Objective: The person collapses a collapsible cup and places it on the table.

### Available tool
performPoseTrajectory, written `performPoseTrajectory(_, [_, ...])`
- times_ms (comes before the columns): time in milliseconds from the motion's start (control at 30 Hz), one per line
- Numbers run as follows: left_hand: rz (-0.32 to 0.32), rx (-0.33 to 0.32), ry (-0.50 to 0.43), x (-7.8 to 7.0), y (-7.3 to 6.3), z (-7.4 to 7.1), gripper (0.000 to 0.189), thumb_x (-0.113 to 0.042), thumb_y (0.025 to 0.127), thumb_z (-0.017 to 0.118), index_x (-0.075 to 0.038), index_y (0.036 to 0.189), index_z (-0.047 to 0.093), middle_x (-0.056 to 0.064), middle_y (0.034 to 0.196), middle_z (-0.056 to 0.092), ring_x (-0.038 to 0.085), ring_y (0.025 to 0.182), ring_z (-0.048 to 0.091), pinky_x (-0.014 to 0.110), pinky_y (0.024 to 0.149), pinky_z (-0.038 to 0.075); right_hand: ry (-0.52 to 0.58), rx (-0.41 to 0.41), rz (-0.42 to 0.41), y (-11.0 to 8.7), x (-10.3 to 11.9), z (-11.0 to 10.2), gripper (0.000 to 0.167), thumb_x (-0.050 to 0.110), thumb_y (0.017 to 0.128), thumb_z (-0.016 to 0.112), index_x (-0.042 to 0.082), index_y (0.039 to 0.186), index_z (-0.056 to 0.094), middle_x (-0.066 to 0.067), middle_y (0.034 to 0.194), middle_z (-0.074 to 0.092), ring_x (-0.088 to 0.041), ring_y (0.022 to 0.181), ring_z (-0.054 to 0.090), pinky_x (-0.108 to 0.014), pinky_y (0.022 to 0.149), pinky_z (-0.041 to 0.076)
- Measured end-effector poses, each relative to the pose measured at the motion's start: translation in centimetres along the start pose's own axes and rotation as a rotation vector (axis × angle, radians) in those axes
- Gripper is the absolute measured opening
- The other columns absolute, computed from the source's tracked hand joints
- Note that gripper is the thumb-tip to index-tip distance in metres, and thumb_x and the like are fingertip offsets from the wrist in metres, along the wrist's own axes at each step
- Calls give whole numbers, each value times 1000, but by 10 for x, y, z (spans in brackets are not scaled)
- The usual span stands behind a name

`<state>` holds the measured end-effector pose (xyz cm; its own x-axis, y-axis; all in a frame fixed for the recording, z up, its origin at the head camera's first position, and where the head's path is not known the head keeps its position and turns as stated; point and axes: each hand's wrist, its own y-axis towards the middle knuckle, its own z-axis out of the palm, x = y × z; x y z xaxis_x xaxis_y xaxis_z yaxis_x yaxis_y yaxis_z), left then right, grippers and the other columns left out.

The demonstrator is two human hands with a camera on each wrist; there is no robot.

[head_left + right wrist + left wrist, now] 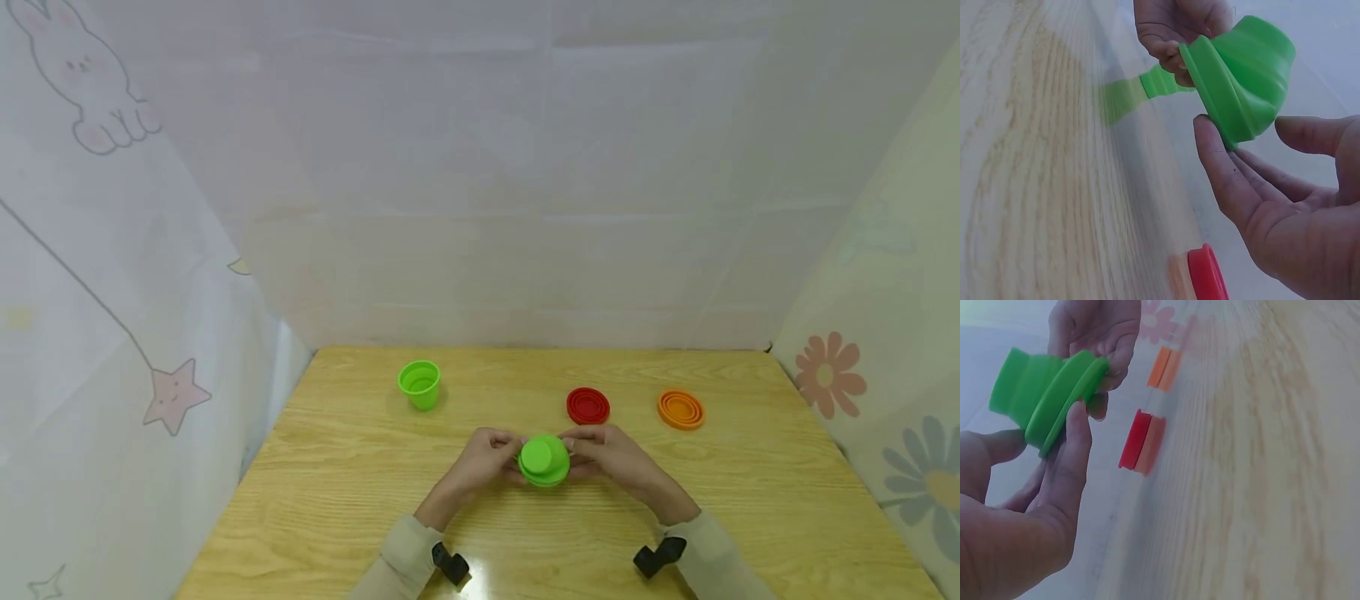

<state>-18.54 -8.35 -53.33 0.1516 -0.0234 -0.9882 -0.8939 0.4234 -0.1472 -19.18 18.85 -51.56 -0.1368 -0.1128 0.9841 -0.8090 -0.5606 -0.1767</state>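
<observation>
Above the table, both hands hold a green collapsible cup [544, 461] by its rim, base turned up toward the head camera. Its walls are partly pushed out and look lopsided in the right wrist view [1250, 75]. The left hand [483, 462] pinches the rim between thumb and fingers on one side. Opposite it, the right hand [617, 460] grips the other side, thumb near the cup's wall and fingers under the rim. Beyond the hands lie a flattened red cup [588, 406] and a flattened orange cup [681, 409].
A second green cup [420, 383] stands fully extended, mouth up, at the table's back left. The wooden table [322, 500] ends at a pale cloth backdrop [525, 208], with printed cloth on both sides. Dark wrist cameras [450, 564] sit on the sleeves.
</observation>
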Motion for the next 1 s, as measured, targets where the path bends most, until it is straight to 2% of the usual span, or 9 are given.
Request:
performPoseTrajectory(133, [-13,-46,-45,1,0,-2,34,-19,110,56,7,127,70,17,107,79,19,82,77,42,85,68,50,-19,15,0,2,0,52,22,109,58,-13,146,50,-17,127,72,-24,106,76,-49,101,63])
performPoseTrajectory(233, [-21,-47,-54,1,0,-3,36,-21,111,56,6,130,69,18,106,80,19,83,78,45,88,68,64,-18,20,0,2,0,52,20,109,58,-13,147,48,-17,127,72,-24,106,76,-51,103,61])
performPoseTrajectory(400, [-14,-38,-62,1,1,-3,37,-21,111,55,7,130,68,20,109,79,18,86,79,44,90,67,63,-19,10,1,1,-1,50,18,109,57,-13,147,49,-16,127,72,-22,105,76,-48,101,63])
performPoseTrajectory(600, [-22,-64,-75,1,2,2,35,-19,111,55,9,124,70,16,107,79,19,87,79,44,91,67,75,-36,2,2,-3,-1,54,16,104,66,-11,147,48,-16,129,72,-22,105,77,-45,100,64])
performPoseTrajectory(833, [-20,-21,-83,3,4,4,34,-15,110,54,10,127,69,20,114,77,23,91,79,43,91,67,24,-52,-46,0,-6,-2,58,16,101,71,-12,146,49,-19,132,70,-19,105,76,-41,97,65])
performPoseTrajectory(1000, [-39,-11,-17,0,4,-1,33,-20,106,63,9,119,74,17,117,76,18,91,77,36,88,67,-13,-6,-47,1,-3,-3,53,16,101,71,-11,143,54,-19,130,73,-17,105,76,-41,94,66])
